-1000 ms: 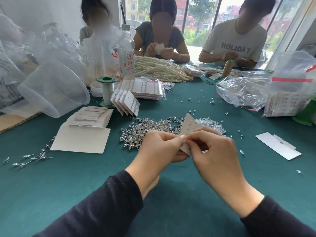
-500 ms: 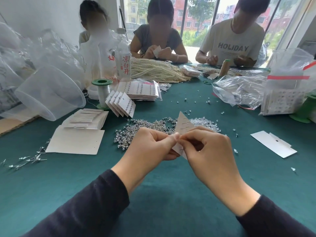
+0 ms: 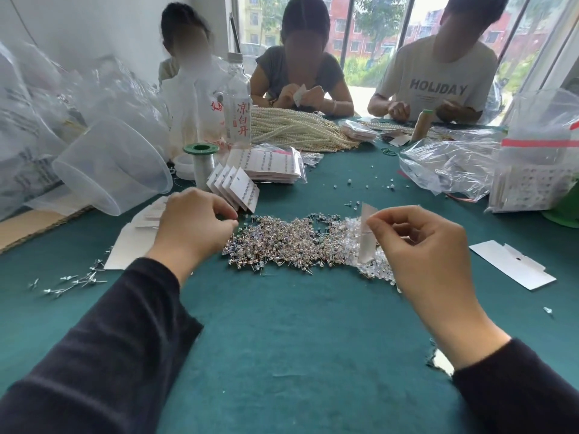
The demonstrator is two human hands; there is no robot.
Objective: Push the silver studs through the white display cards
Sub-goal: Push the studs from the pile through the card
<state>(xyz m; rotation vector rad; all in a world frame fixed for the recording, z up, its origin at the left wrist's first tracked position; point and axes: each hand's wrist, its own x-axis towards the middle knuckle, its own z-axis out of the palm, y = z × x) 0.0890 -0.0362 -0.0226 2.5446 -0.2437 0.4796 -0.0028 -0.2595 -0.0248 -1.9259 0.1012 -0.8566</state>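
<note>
At the left end of the heap of silver studs (image 3: 294,239) on the green worktop (image 3: 282,339), the left hand (image 3: 194,223) curls its fingertips down, apparently to pick one, though a catch cannot be confirmed. The right hand (image 3: 429,245) pinches a white display card (image 3: 366,233) upright over the heap's right end, ready for piercing. Filled cards (image 3: 241,189) lean just behind the heap, and a blank card (image 3: 513,264) lies right of it.
</note>
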